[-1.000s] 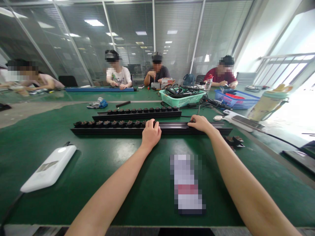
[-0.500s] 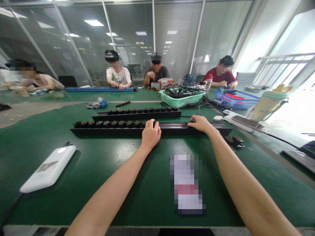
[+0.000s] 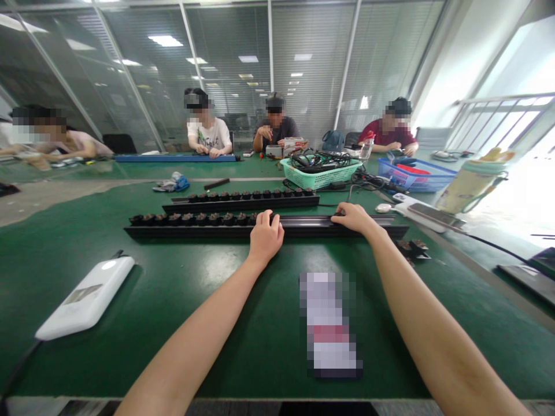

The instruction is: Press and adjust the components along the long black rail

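Note:
A long black rail (image 3: 186, 233) lies across the green table in front of me, with a row of small black round parts (image 3: 214, 219) seated along its left half. My left hand (image 3: 266, 236) is closed over the rail at the right end of that row, its fingertips on a black part mostly hidden beneath them. Further right, the fingers of my right hand (image 3: 356, 219) pinch a small black part (image 3: 337, 214) at the rail's channel. Between the hands the channel shows bare metal. Several loose black parts (image 3: 416, 248) lie beyond the rail's right end.
Behind stands a second black rail (image 3: 243, 204) with similar parts. A green basket (image 3: 323, 178) of cables and a blue basket (image 3: 418, 182) are farther back. Nearer me lie a white power bank (image 3: 87, 297) and a blurred-out phone-shaped object (image 3: 329, 323). Several people sit opposite.
My hands and the rail stay practically where they were. Across the table, the person in the white shirt has shifted a hand slightly.

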Demonstrator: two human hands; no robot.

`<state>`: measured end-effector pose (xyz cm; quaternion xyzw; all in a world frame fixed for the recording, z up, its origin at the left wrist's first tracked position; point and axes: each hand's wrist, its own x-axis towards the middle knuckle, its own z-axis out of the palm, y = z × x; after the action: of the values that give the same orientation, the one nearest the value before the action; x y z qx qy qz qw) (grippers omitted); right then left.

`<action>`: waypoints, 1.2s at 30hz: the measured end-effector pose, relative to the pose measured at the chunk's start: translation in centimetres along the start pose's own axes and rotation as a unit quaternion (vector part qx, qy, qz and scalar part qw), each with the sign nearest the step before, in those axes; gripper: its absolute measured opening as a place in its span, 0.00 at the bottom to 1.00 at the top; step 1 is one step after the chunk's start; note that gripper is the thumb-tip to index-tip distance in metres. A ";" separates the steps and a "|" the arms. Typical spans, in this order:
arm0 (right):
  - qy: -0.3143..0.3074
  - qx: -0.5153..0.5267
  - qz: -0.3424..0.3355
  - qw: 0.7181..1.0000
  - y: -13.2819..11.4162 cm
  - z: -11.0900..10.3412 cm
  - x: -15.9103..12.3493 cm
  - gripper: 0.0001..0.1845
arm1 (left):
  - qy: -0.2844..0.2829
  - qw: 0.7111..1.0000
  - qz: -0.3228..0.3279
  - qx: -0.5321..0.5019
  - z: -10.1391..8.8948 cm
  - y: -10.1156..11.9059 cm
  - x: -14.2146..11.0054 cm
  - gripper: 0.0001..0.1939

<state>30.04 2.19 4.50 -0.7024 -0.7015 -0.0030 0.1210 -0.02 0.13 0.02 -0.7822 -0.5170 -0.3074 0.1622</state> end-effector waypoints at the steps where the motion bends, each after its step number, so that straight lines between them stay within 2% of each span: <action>1: 0.001 0.000 -0.001 1.000 0.0 0.0 0.0 0.17 | -0.001 1.000 0.000 -0.001 0.0 0.0 0.0 0.18; 14: 0.011 0.004 -0.007 1.000 0.4 0.4 0.3 0.15 | -0.003 1.000 -0.002 -0.006 0.0 0.1 0.0 0.18; 36: 0.005 0.014 -0.001 1.000 0.3 -0.3 0.0 0.18 | -0.007 1.000 0.004 -0.011 0.1 0.2 0.1 0.20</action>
<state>30.35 2.12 4.71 -0.7001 -0.7014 0.0033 0.1339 0.22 0.14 0.00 -0.7880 -0.5119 -0.3069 0.1512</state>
